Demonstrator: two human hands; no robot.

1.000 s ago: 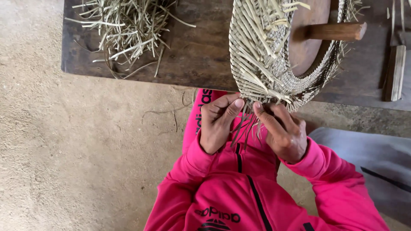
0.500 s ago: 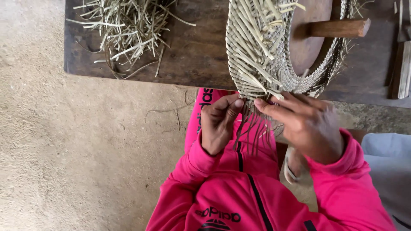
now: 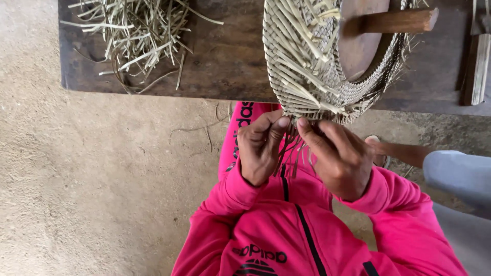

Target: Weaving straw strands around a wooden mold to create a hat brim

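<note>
Since half a second ago the right hand (image 3: 341, 159) has drawn back toward the body and now sits level with the left hand (image 3: 261, 148), both at the near edge of the woven hat (image 3: 312, 76). Hat lies on a dark wooden bench (image 3: 225, 61), stretched over a wooden block (image 3: 358, 41) with a peg handle, its rim overhanging the bench edge toward the lap. Left hand mostly curled, thumb and forefinger pinched on loose strands (image 3: 291, 156) hanging from the rim; right hand likewise curled, fingertips pressed to the same fringe — exact strand it grips, cannot tell. Judged: the weave is light, dry, springy, stiff along each strip but likely to crack if bent sharply; best held by fingertips close to the rim, not out at the strand ends. Pile of cut straw (image 3: 135, 38) lies at the far left of the bench, well apart.
</note>
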